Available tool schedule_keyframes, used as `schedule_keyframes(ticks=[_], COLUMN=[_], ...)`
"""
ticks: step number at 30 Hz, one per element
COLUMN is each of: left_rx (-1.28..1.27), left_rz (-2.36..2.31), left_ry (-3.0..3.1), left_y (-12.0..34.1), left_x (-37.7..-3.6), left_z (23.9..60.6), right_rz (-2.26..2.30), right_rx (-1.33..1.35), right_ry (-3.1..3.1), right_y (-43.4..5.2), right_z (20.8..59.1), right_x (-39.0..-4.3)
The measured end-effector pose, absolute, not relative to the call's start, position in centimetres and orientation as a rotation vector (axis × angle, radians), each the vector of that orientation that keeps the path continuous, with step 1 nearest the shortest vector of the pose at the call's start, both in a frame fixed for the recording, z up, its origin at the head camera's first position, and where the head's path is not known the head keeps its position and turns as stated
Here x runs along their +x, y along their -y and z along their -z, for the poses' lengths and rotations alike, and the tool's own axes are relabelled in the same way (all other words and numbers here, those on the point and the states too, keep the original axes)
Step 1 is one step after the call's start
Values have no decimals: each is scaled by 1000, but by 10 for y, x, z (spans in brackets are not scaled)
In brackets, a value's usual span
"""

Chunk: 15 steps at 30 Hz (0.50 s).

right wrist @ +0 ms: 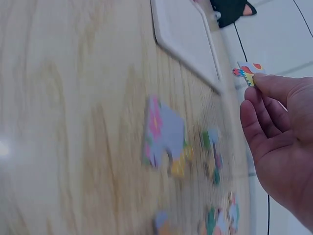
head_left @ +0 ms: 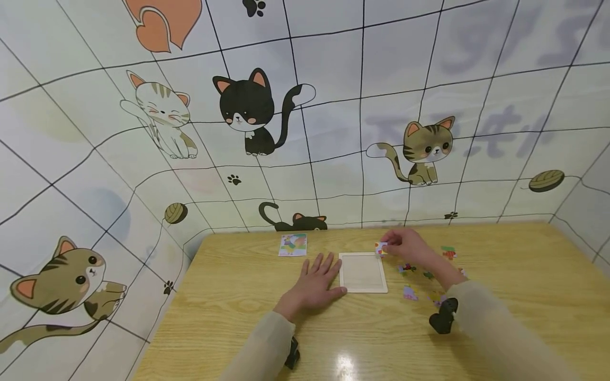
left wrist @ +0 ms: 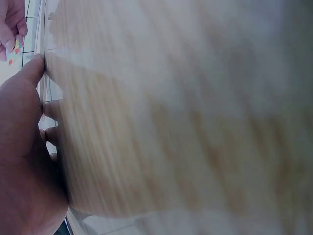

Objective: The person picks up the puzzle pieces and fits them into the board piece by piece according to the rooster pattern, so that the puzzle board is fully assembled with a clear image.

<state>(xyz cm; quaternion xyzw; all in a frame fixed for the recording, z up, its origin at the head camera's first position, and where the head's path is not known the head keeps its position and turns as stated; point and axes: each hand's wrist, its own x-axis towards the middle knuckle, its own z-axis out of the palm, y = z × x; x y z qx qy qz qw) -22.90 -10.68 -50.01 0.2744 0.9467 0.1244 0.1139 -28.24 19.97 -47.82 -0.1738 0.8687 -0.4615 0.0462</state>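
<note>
My right hand (head_left: 407, 247) pinches a small colourful puzzle piece (right wrist: 250, 71) between thumb and fingers, held over the top right corner of the white puzzle tray (head_left: 363, 291). My left hand (head_left: 315, 284) lies with fingers spread on the table, its thumb and fingertips at the tray's left edge. The tray's inside shows a plain pale base. In the left wrist view the left thumb (left wrist: 30, 73) reaches the tray's edge, with the right hand and its piece beyond. Loose puzzle pieces lie under and around the right forearm, among them a lilac piece with a pink flower (right wrist: 164, 128).
A square picture card (head_left: 293, 245) lies at the back of the table, left of the tray. A red and green piece (head_left: 448, 252) sits to the right of the right wrist. Behind the wooden table (head_left: 229, 317) hangs a wall covering printed with cats (head_left: 252, 111).
</note>
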Motion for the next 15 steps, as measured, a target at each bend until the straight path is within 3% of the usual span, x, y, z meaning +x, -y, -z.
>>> schedule_keyframes(ticks=[15], left_rx=[791], left_rz=[-387], left_ry=[-2796], left_y=[106], left_x=[-231], left_z=[506], right_rz=[1572], right_rx=[-342], right_ry=[-2486], right_y=[-125], right_z=[485], right_x=[-271])
